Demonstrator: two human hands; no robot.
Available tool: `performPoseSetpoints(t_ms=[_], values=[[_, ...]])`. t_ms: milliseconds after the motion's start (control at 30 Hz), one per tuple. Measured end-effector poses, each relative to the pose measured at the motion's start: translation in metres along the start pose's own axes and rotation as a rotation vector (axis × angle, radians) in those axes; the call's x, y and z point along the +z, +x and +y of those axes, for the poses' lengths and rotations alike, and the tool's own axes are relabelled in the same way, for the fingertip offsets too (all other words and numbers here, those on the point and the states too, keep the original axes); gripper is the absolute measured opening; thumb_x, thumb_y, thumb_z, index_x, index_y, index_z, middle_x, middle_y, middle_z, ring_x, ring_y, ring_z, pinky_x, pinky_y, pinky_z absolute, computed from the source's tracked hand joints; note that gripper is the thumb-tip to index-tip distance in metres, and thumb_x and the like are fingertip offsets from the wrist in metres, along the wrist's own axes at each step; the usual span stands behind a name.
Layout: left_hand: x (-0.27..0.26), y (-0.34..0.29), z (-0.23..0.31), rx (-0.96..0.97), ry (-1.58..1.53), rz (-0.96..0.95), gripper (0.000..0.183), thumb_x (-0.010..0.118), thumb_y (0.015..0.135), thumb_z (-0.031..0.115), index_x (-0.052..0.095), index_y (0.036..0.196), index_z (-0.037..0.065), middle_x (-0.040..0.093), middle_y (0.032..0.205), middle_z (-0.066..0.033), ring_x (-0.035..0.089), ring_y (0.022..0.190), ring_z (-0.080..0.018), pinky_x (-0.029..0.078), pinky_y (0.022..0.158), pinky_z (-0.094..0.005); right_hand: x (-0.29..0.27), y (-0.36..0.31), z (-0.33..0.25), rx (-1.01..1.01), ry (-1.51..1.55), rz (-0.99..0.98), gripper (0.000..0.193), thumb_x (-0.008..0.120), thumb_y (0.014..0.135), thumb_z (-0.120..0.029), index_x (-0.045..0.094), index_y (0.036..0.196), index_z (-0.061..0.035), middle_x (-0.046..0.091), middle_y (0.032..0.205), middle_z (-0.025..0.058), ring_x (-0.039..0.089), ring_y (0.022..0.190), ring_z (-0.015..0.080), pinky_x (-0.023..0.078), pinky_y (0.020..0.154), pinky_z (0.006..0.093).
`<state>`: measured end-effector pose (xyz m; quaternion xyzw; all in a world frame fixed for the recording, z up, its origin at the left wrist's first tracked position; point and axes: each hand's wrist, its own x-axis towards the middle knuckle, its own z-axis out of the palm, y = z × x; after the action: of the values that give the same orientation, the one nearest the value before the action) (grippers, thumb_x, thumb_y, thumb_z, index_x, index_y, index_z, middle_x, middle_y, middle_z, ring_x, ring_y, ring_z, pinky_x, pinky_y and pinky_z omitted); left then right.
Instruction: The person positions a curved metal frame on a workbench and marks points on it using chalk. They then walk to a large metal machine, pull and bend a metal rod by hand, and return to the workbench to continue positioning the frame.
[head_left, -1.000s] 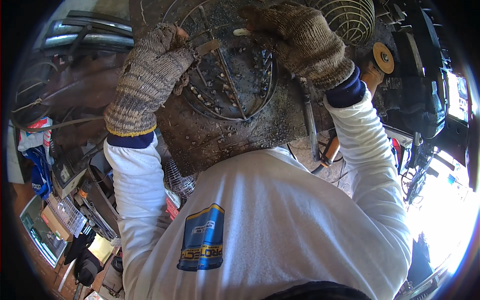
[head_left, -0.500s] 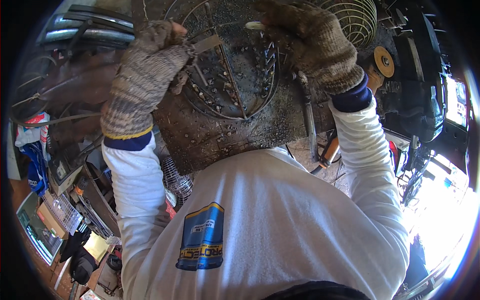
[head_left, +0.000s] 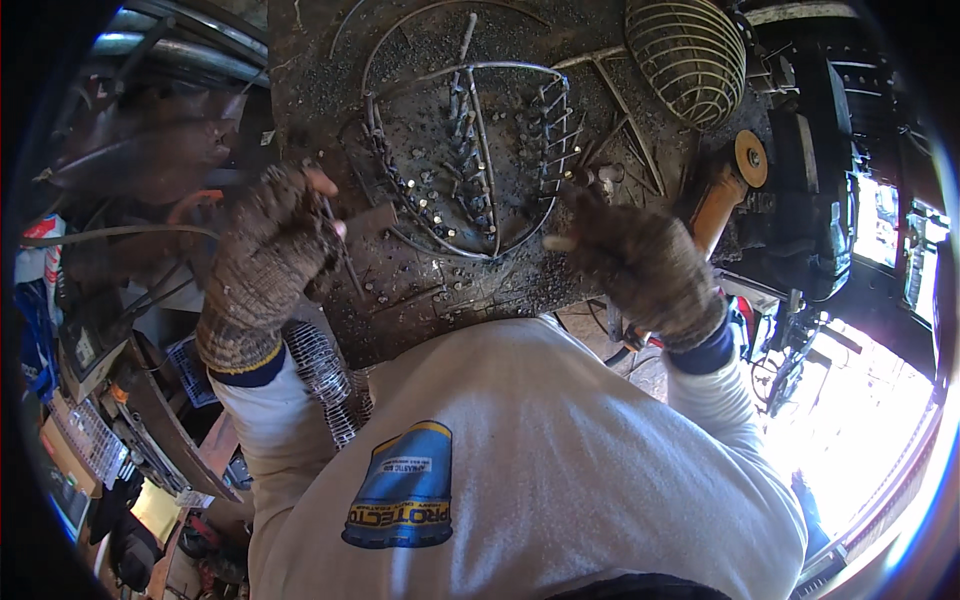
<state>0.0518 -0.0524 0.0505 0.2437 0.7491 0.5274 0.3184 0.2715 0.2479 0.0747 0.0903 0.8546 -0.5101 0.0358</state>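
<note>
Both my hands wear brown knitted gloves. My left hand (head_left: 275, 245) is closed at the near left edge of the dark metal work table. From its fingers a flat metal strip (head_left: 372, 219) points right, and a thin rod (head_left: 345, 252) hangs down beside it. To the right, my right hand (head_left: 645, 265) is blurred and curled, with a short pale stub (head_left: 558, 243) sticking out toward the left. Between my hands lies a curved metal rod frame (head_left: 497, 256), rounded at the near end, with a middle bar and short crosspieces. Neither hand touches it.
A wire cage of curved ribs (head_left: 690, 60) sits at the far right. Near it are loose bars (head_left: 630, 125) and an angle grinder (head_left: 735, 190) with a tan disc. Small metal bits lie across the table (head_left: 400, 325). Wire mesh (head_left: 325, 375) stands below its left side.
Both hands have come back toward me, off the frame, which now shows in full. The strip and the pale stub moved with them. The view has shifted somewhat.
</note>
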Motion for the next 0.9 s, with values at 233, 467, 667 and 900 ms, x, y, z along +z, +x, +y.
performPoseSetpoints(t_ms=[233,467,667,900], values=[[0.017,-0.013,-0.033,-0.043,0.002,-0.168,0.028,0.069,0.086,-0.002,0.062,0.112,0.006,0.055,0.090,0.0040,0.052,0.074,-0.0073,0.043,0.065,-0.0245,0.035,-0.002,0.006,0.194,-0.521,-0.173,0.033,0.063,0.095,-0.013,0.063,0.126,-0.0003,0.073,0.105,0.0186,0.072,0.089,0.0309,0.059,0.083,0.0382],[0.038,-0.024,-0.038,0.188,0.373,-0.135,0.032,0.074,0.082,0.011,0.065,0.111,0.005,0.067,0.091,-0.0084,0.066,0.084,-0.0234,0.054,0.077,-0.0347,0.048,0.001,0.039,0.011,-0.763,-0.243,0.043,0.062,0.096,-0.016,0.053,0.134,0.0017,0.069,0.116,0.0178,0.069,0.104,0.0293,0.057,0.089,0.0378],[0.047,-0.024,-0.035,0.031,0.551,-0.147,0.038,0.073,0.087,0.036,0.066,0.115,0.011,0.072,0.105,-0.0127,0.070,0.095,-0.0324,0.057,0.083,-0.0441,0.052,0.002,0.044,0.075,-0.870,-0.331,0.038,0.063,0.095,-0.019,0.057,0.128,-0.0006,0.069,0.113,0.0163,0.069,0.103,0.0295,0.057,0.088,0.0378],[0.053,-0.023,-0.043,0.162,0.682,-0.090,0.037,0.073,0.087,0.038,0.067,0.111,0.011,0.071,0.097,-0.0145,0.070,0.086,-0.0348,0.058,0.075,-0.0463,0.061,-0.010,0.079,0.192,-0.681,-0.228,0.035,0.064,0.095,-0.022,0.060,0.125,-0.0052,0.069,0.110,0.0157,0.069,0.100,0.0303,0.056,0.086,0.0394]])
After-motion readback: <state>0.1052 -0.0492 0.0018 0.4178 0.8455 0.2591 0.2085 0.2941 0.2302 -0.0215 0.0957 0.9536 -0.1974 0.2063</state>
